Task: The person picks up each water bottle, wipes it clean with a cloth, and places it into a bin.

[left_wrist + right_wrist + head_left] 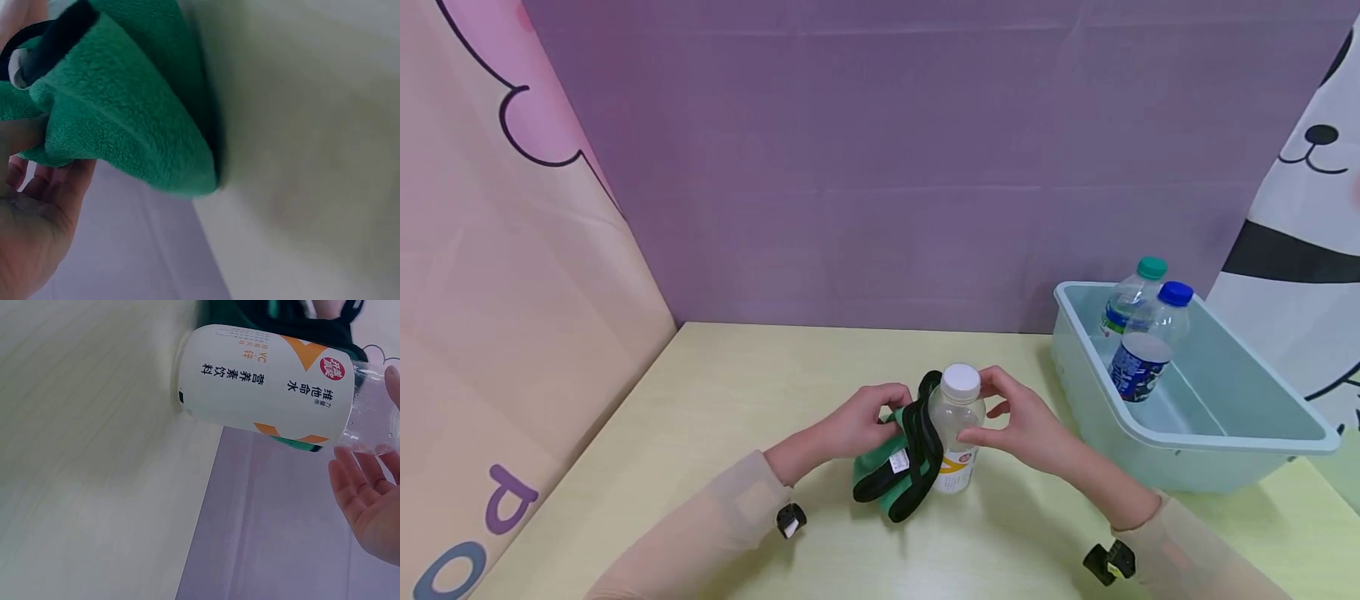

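Near the middle of the table stands a clear plastic bottle (955, 417) with a white cap and a white label with orange marks, upright. My right hand (1026, 421) holds its upper part, thumb on one side and fingers on the other; the right wrist view shows the bottle's label (269, 384) large beside that hand (372, 494). My left hand (865, 421) grips a fuzzy green cloth (880, 467) with black edging and a small white tag, against the bottle's left side. Folds of the green cloth (125, 106) fill much of the left wrist view, partly hiding the fingers.
A light blue plastic tub (1240, 450) stands at the table's right. Inside it are a bottle with a blue cap (1150, 350) and a bottle with a green cap (1131, 296). A purple backdrop (850, 167) hangs behind the pale wooden table (760, 375).
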Available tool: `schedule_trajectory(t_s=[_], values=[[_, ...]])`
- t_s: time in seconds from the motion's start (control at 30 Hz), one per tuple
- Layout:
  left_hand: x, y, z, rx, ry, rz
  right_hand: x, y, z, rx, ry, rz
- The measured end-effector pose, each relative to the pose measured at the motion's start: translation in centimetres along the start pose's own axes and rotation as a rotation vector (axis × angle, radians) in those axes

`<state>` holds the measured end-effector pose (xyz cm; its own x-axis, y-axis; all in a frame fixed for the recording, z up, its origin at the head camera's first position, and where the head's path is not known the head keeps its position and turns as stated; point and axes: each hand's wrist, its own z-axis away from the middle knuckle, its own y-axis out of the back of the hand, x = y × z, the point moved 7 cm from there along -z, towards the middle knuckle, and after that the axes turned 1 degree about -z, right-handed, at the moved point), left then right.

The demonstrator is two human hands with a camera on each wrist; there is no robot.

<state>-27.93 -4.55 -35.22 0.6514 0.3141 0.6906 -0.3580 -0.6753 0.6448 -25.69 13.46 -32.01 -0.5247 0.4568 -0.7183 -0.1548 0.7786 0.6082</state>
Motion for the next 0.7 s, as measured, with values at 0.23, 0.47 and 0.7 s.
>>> schedule_trajectory(t_s=[0.23,0.47,0.7], values=[[-1.1,-1.1,0.5,-0.066,0.029,-0.088,0.0,0.0,0.0,0.001,-0.001,0.001],[0.7,0.7,0.6,0.062,0.049,0.052,0.0,-0.1,-0.1,-0.006,0.015,0.003],[3.1,2.5,-0.3,0.162,0.036,0.168,0.1,0.0,0.0,-0.015,0.012,-0.012]])
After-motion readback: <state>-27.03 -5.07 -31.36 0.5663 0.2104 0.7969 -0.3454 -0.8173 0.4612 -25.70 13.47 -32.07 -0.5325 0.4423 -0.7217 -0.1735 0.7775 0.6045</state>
